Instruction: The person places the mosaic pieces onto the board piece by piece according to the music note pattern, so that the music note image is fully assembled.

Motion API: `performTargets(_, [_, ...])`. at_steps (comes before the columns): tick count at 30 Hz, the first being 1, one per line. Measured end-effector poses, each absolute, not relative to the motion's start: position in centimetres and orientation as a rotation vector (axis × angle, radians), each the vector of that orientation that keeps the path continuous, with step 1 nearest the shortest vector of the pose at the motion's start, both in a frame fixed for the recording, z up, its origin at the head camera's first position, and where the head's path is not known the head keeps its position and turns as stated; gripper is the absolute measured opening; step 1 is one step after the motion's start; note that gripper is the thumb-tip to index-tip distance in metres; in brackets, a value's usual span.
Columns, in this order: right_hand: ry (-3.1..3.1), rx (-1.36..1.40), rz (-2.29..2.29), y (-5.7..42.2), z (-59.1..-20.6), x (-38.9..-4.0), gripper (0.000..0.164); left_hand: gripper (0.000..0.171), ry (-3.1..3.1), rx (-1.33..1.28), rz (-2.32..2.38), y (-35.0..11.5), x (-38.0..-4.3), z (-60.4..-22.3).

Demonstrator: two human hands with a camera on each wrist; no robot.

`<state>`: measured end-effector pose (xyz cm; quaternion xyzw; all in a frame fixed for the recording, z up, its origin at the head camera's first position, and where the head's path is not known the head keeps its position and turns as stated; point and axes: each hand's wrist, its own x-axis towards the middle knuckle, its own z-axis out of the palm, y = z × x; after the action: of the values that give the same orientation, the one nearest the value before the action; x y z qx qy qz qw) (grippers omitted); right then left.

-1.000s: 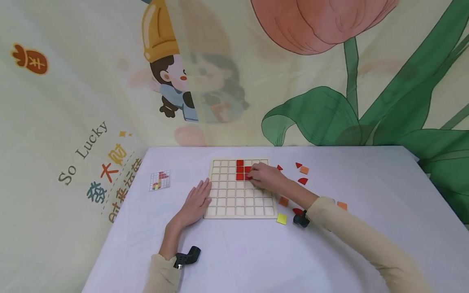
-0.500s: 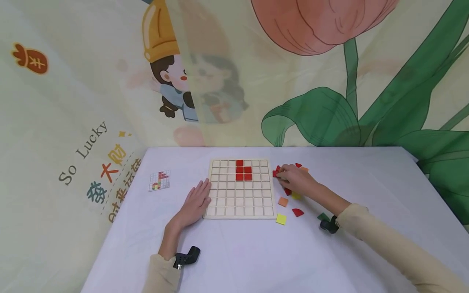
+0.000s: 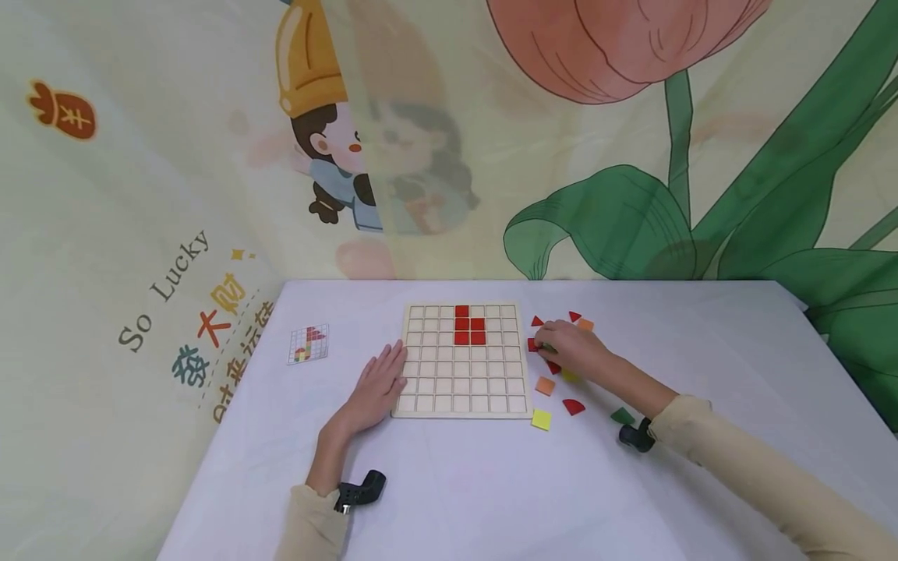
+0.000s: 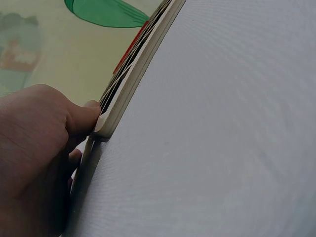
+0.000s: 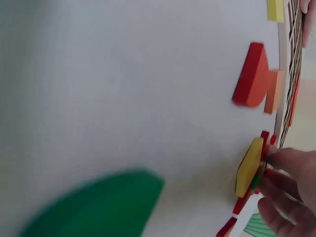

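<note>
A wooden grid board (image 3: 459,382) lies on the table, with several red square tiles (image 3: 461,324) in its upper cells. My left hand (image 3: 375,389) rests flat with straight fingers against the board's left edge; the left wrist view shows its thumb (image 4: 84,117) touching the rim. Right of the board, my right hand (image 3: 577,347) is over a cluster of loose tiles. Its thumb and fingers pinch a small green tile (image 5: 257,177), whose shape is mostly hidden. Close under it lie a yellow tile (image 5: 249,168) and red tiles (image 5: 242,203).
A small pattern card (image 3: 307,344) lies left of the board. Loose pieces on the right include an orange square (image 3: 545,386), a yellow square (image 3: 541,420), a red quarter-round (image 3: 574,407) and a green piece (image 3: 622,416). A printed cloth hangs behind the table.
My right hand went from the red tiles on the board right to the loose tiles, where a green tile now shows at its fingertips. The left hand stays on the board's edge.
</note>
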<state>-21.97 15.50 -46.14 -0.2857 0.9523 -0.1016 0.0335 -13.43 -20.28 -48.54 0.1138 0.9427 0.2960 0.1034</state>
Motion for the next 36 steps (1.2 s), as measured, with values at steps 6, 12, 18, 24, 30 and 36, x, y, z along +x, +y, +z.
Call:
performTargets(6, [2.985, -1.003, -0.383, 15.4, -45.6, -23.1, 0.025, 0.056, 2.790, 0.344, 0.884, -20.3, -13.4, -48.6])
performTargets(12, [2.907, -1.132, -0.452, 13.5, -45.7, -24.0, 0.023, 0.057, 2.796, 0.328, 0.863, -20.4, -13.4, -48.7])
performTargets(18, [2.880, -1.188, -0.426, 11.4, -46.0, -24.1, 0.023, 0.056, 2.819, 0.345, 0.856, -20.2, -13.4, -48.7])
performTargets(24, [2.883, -1.207, -0.348, 10.4, -45.9, -24.1, 0.022, 0.056, 2.812, 0.345, 0.859, -20.2, -13.5, -48.7])
performTargets(30, [2.856, -1.208, -0.342, 10.1, -46.0, -24.2, 0.021, 0.057, 2.801, 0.342, 0.855, -20.2, -13.5, -48.7])
performTargets(36, [2.848, -1.203, -0.349, 9.9, -46.2, -24.1, 0.020, 0.057, 2.799, 0.323, 0.842, -20.2, -13.4, -48.5])
